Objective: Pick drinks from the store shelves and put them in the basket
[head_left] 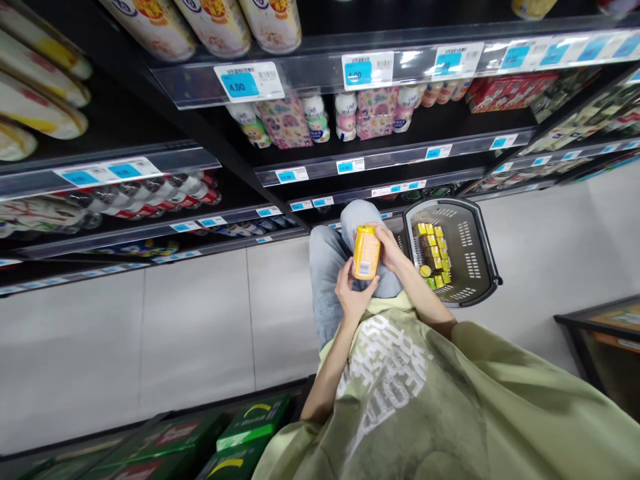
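Both my hands hold one yellow-orange drink can [367, 252] in front of my knees, with its printed side and barcode turned up towards me. My left hand [354, 291] grips the can near its barcode end, thumb on one side and fingers on the other. At the opposite end, my right hand [389, 245] has its fingers closed around the can's upper side. To the right on the floor stands a grey shopping basket [465, 250]. Inside it lie several small yellow and green packs [434, 247] and a round yellow-topped item [425, 271].
Shelves ahead carry small bottles in pink packs [285, 122], red boxes [513, 91] and large cans [273, 23]. Price tags [249, 81] line the shelf edges. Green boxes [255, 420] stand behind on the left, and a dark-framed display [600, 327] stands at the right. Grey floor tiles [200, 320] lie between.
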Demonstrator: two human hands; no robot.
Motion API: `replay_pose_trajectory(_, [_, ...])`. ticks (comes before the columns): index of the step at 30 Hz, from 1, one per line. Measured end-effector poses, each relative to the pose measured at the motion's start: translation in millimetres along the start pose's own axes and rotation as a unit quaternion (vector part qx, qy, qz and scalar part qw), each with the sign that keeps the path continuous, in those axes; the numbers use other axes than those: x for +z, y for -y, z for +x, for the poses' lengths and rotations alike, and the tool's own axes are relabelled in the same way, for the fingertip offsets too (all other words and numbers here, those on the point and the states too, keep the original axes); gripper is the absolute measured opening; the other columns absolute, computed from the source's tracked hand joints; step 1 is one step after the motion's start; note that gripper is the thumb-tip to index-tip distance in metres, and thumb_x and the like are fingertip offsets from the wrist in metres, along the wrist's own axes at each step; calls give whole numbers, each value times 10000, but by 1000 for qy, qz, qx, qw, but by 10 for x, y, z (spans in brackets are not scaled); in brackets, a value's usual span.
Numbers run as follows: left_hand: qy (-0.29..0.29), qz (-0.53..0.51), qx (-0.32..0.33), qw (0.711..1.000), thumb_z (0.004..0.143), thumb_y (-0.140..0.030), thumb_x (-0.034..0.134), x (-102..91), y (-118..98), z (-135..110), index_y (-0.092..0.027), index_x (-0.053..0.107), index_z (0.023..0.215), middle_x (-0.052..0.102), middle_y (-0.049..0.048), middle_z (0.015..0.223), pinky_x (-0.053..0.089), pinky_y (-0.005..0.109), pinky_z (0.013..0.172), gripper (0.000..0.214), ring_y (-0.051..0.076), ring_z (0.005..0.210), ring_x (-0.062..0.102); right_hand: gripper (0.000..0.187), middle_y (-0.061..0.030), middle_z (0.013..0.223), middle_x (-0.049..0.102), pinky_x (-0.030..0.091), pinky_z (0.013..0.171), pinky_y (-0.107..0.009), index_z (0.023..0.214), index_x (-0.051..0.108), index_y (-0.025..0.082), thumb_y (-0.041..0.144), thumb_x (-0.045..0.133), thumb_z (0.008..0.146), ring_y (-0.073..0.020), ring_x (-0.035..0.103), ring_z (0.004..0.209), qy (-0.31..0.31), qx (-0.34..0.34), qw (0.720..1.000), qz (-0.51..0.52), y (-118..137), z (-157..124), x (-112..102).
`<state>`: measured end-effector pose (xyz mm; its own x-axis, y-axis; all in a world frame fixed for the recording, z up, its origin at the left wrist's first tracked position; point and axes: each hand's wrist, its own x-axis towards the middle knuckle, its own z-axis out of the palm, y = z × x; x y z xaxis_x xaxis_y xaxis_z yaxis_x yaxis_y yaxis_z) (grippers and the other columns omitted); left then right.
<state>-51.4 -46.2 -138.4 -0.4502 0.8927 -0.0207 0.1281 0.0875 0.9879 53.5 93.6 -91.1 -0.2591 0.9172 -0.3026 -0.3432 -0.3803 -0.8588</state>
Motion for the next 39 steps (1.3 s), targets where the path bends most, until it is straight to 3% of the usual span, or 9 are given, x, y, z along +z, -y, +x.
replay_pose_trajectory(3, [38, -139, -75, 987, 743, -751, 910, 9, -65, 17, -196, 575, 1557, 751, 197, 1384, 709, 426, 839, 1041, 322, 1069, 823, 716, -54, 952, 835, 684, 907, -404, 1000, 744, 241, 856, 905, 672, -299, 822, 1017, 2, -3, 1000, 4, 24, -13, 16])
replay_pose_trajectory(6, [119, -287, -204, 928, 783, -787, 807, 14, -181, 32, -228, 542, 1580, 810, 136, 1148, 571, 329, 530, 1009, 228, 700, 749, 730, -71, 946, 839, 691, 911, -423, 1009, 736, 241, 889, 853, 696, -321, 828, 1057, 12, -1, 1000, 3, 51, -37, 30])
replay_pose_trajectory(11, [233, -415, -353, 805, 798, -911, 635, -26, -367, 60, -174, 721, 1034, 744, 93, 809, 306, 255, 367, 778, 78, 394, 379, 782, -90, 984, 843, 699, 893, -434, 1006, 745, 236, 942, 821, 679, -328, 831, 1047, 30, 8, 999, 19, 15, -33, -12])
replay_pose_trajectory(15, [239, -446, -403, 763, 809, -886, 664, -67, -437, 86, -176, 688, 941, 673, 51, 720, 203, 235, 340, 722, 55, 379, 290, 739, -67, 981, 832, 692, 870, -411, 956, 751, 245, 912, 860, 656, -309, 827, 1022, 13, -3, 1000, -2, -55, 5, -62])
replay_pose_trajectory(20, [226, -429, -404, 776, 778, -894, 650, -36, -498, 76, -196, 674, 891, 677, 66, 745, 276, 248, 369, 708, 89, 434, 361, 722, -70, 989, 840, 691, 817, -403, 962, 749, 247, 901, 844, 672, -312, 830, 1000, 18, 15, 1000, 14, -41, 2, -40])
replay_pose_trajectory(25, [229, -430, -400, 777, 773, -889, 670, 10, -514, 51, -171, 729, 1024, 727, 104, 810, 330, 246, 387, 762, 155, 517, 527, 767, -68, 832, 821, 626, 612, -348, 957, 707, 237, 970, 721, 731, -275, 803, 782, 32, 52, 997, 44, 42, -10, -22])
replay_pose_trajectory(29, [229, -412, -398, 787, 777, -912, 645, 15, -488, 38, -153, 728, 1061, 763, 145, 879, 417, 269, 431, 815, 195, 608, 630, 788, -89, 841, 825, 612, 572, -351, 931, 685, 233, 999, 675, 749, -257, 769, 707, 26, 53, 998, 33, 59, -8, -72])
replay_pose_trajectory(35, [207, -377, -296, 853, 809, -796, 758, 63, -427, -23, -203, 702, 1364, 799, 207, 1294, 631, 416, 680, 814, 369, 1051, 797, 822, -115, 874, 836, 622, 549, -354, 919, 708, 224, 1028, 650, 756, -279, 793, 758, 20, 50, 998, 25, 45, -12, -109])
replay_pose_trajectory(39, [195, -303, -231, 904, 708, -780, 896, 45, -371, -63, -314, 468, 1674, 715, 180, 1515, 693, 508, 831, 1154, 401, 1194, 801, 768, -76, 747, 777, 666, 656, -387, 834, 670, 248, 1013, 686, 763, -297, 809, 829, -12, 35, 999, -6, 36, 11, -89])
